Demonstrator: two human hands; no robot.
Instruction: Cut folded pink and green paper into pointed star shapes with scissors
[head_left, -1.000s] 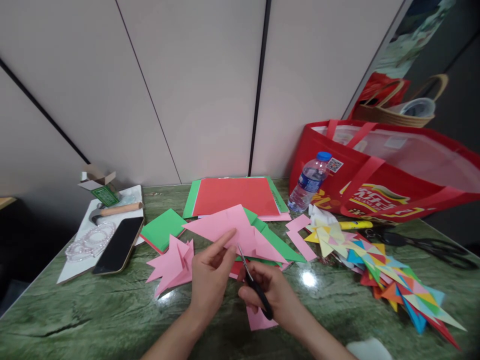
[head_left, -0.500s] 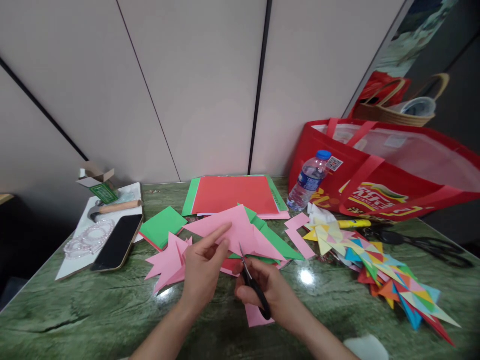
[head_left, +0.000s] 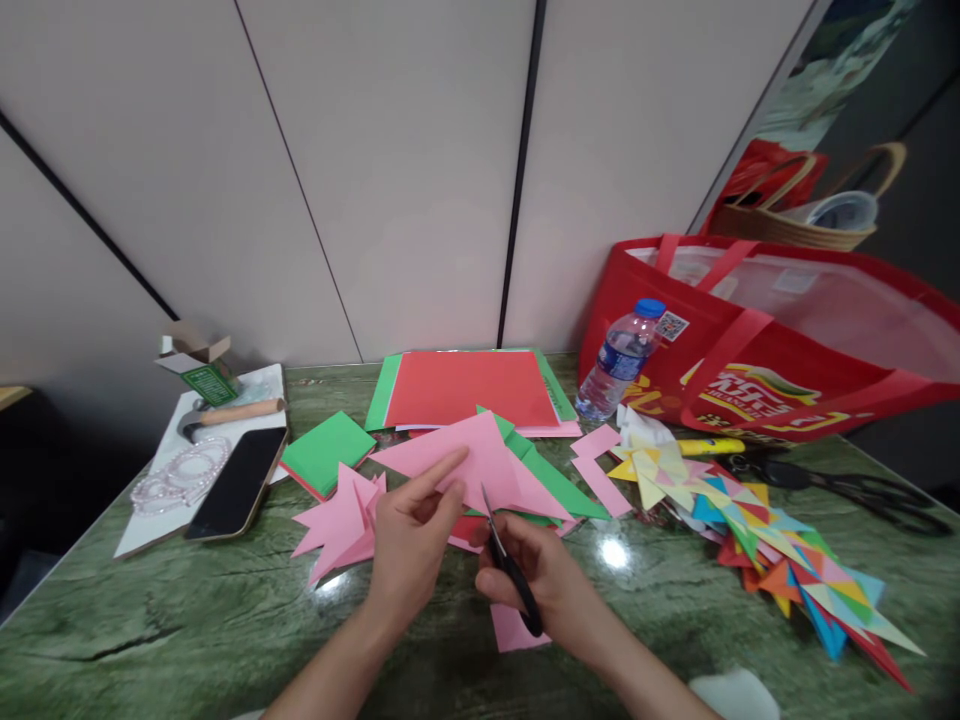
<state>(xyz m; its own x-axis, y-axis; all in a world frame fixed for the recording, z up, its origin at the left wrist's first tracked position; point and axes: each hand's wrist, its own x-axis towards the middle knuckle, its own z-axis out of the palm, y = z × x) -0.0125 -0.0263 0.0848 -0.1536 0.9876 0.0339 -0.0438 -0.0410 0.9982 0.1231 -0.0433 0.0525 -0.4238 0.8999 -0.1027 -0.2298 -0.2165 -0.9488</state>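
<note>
My left hand [head_left: 416, 520] pinches the lower left part of a folded pink paper triangle [head_left: 480, 455], with its index finger lying along the front. In my right hand [head_left: 536, 570] is a pair of scissors [head_left: 514, 580] with black handles, its blades pointing up at the paper's lower edge. Whether the blades are parted, I cannot tell. Folded green paper [head_left: 551, 475] lies behind the pink triangle. Left of my left hand rests a spiky pink paper piece [head_left: 341, 525]. A pink scrap [head_left: 517, 628] lies below the scissors.
At the back is a stack of red and green sheets [head_left: 472, 388]. A phone [head_left: 236, 485], a hammer [head_left: 236, 413] and green squares [head_left: 328, 452] lie left. Rightward stand a water bottle [head_left: 622, 360] and red bag [head_left: 750, 350], near colourful folded paper [head_left: 780, 540] and black scissors [head_left: 847, 485].
The whole view has shifted very slightly. Both hands keep almost the same pose, with the scissors still at the pink paper's lower edge.
</note>
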